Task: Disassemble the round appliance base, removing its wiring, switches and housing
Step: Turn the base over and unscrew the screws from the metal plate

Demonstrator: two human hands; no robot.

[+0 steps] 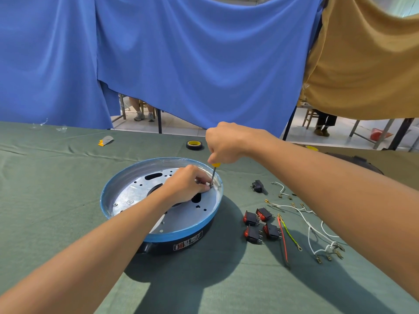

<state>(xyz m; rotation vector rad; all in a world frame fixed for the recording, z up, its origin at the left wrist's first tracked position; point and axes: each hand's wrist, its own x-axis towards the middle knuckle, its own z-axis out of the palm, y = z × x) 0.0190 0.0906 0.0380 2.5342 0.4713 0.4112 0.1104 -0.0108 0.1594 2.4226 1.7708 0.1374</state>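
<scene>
The round appliance base, blue-rimmed with a black lower housing and a silver perforated metal plate inside, sits on the green cloth at centre. My right hand grips a screwdriver with a yellow handle, held upright, its tip down at the plate's right edge. My left hand rests on the plate, fingertips pinched around the screwdriver tip. Several black-and-red rocker switches lie to the right of the base, beside loose white wires and a red and a yellow-green wire.
A small black part lies right of the base. A roll of black tape and a yellow-grey scraper sit farther back. Blue and tan cloths hang behind the table. A dark object lies at the far right edge.
</scene>
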